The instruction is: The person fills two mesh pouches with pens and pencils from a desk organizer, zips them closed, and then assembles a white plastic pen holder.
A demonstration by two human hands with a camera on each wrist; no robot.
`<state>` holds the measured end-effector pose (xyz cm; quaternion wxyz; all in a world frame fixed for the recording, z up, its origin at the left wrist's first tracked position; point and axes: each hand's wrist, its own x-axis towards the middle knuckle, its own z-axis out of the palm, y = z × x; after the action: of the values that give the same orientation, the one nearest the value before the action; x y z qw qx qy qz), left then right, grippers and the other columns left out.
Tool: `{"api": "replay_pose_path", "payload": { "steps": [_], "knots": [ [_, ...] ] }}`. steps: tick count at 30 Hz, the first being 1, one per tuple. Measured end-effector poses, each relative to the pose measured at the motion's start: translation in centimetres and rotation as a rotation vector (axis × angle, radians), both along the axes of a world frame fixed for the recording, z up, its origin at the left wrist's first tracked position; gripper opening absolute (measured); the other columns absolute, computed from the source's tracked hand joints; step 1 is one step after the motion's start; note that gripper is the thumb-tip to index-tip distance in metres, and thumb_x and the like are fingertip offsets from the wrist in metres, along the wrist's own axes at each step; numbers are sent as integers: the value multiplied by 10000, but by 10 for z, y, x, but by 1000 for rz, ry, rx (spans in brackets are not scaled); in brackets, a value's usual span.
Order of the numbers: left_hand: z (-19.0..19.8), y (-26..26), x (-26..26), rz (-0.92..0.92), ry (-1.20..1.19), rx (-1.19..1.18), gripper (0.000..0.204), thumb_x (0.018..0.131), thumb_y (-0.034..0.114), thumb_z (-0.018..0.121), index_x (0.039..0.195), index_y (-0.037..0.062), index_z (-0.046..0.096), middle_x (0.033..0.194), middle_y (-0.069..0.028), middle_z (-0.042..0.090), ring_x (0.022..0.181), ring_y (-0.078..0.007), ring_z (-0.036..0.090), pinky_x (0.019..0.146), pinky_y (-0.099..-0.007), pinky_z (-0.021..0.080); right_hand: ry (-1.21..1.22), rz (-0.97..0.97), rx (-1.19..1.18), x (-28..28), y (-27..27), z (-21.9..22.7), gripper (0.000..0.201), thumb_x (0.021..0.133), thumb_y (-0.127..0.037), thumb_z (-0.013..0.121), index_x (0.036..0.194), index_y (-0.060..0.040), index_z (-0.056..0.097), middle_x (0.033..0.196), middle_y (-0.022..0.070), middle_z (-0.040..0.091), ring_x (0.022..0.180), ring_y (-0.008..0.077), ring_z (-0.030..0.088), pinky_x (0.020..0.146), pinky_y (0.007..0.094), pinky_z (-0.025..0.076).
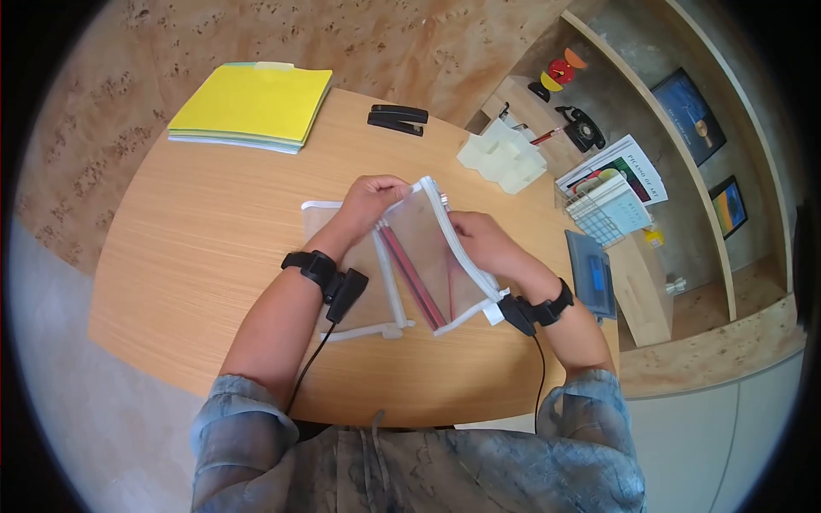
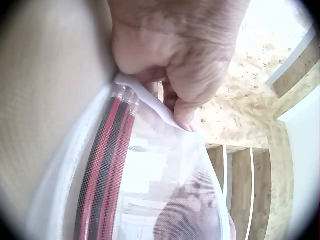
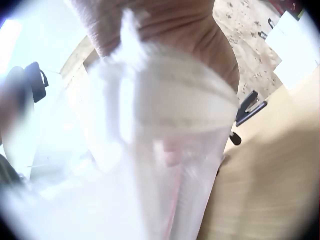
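My left hand (image 1: 369, 205) pinches the top edge of a white-edged mesh zip pouch (image 1: 419, 214), held up over the table. Slender red-and-black pens (image 2: 102, 170) with clear ends show through its mesh. At the pouch's right side, my right hand (image 1: 486, 242) has its fingers curled behind the zip edge, partly hidden. A thin red pen (image 1: 451, 295) runs down from those fingertips, seen through the mesh. Beneath the left forearm, a second mesh pouch (image 1: 321, 205) lies flat on the table.
Yellow folders (image 1: 248, 103) are stacked at the back left of the table (image 1: 180, 239). A black stapler (image 1: 398, 119) lies at the back. To the right stand a white pen holder (image 1: 505, 156), a wire rack of books (image 1: 607, 209) and a blue case (image 1: 588, 274).
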<state>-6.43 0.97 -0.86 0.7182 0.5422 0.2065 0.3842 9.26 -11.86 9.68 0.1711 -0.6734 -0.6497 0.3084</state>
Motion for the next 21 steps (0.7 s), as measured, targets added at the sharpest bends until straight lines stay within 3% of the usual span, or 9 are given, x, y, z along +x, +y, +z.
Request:
{"api": "replay_pose_path", "payload": {
  "steps": [1,3,5,7,9,12,15,20,21],
  "knots": [
    [0,1,-1,5,-16,1,135,885,122,616,914,1,666,792,7,631,693,-63,550,641,-221,457,-29,1,68,8,-5,3,189,908,-172,521,911,-1,601,715,56,617,583,128,588,489,258,499],
    [-1,2,-2,7,-30,-2,137,883,126,618,915,3,671,791,7,636,692,-63,552,642,-216,458,329,-200,-30,19,-14,29,193,917,-178,506,852,-14,582,687,56,618,553,123,592,474,241,486],
    [-1,2,-1,1,-27,-9,136,877,129,628,912,10,684,790,7,645,696,-62,554,647,-207,459,364,-242,248,46,-11,50,169,926,-163,501,906,-7,564,672,60,629,544,116,608,493,230,477],
    [5,-1,-3,-6,-14,-19,134,878,129,626,910,12,684,788,9,643,693,-59,551,644,-204,457,106,-396,668,80,4,71,185,933,-166,485,894,-1,558,686,69,640,565,130,628,510,255,491],
    [7,-3,-2,-11,-6,-27,134,879,131,626,909,15,685,787,11,642,691,-57,550,641,-202,455,-119,-526,936,108,21,91,201,939,-176,484,897,7,553,697,90,655,597,149,654,544,274,507],
    [4,0,-1,-16,-2,-31,135,880,136,628,909,18,685,787,11,643,689,-53,550,634,-200,455,-175,-519,1082,158,60,92,219,941,-195,495,895,11,554,696,114,662,623,171,671,579,282,513],
    [2,1,-2,-25,8,-31,132,881,136,626,907,19,682,789,12,642,688,-52,552,631,-203,456,-269,-552,1022,199,96,78,227,939,-208,508,892,10,552,701,129,662,631,189,679,583,289,518],
    [3,0,0,-16,13,-43,122,882,130,623,895,21,675,799,11,641,689,-56,554,633,-207,455,-163,-618,683,218,120,52,186,909,-165,529,934,17,552,728,131,655,633,190,678,579,300,539],
    [3,0,0,-29,8,-38,122,883,130,623,893,20,675,799,11,641,689,-56,553,633,-206,454,-180,-625,778,219,119,48,174,898,-154,542,943,14,553,727,127,651,649,191,677,585,302,535]
  ]
}}
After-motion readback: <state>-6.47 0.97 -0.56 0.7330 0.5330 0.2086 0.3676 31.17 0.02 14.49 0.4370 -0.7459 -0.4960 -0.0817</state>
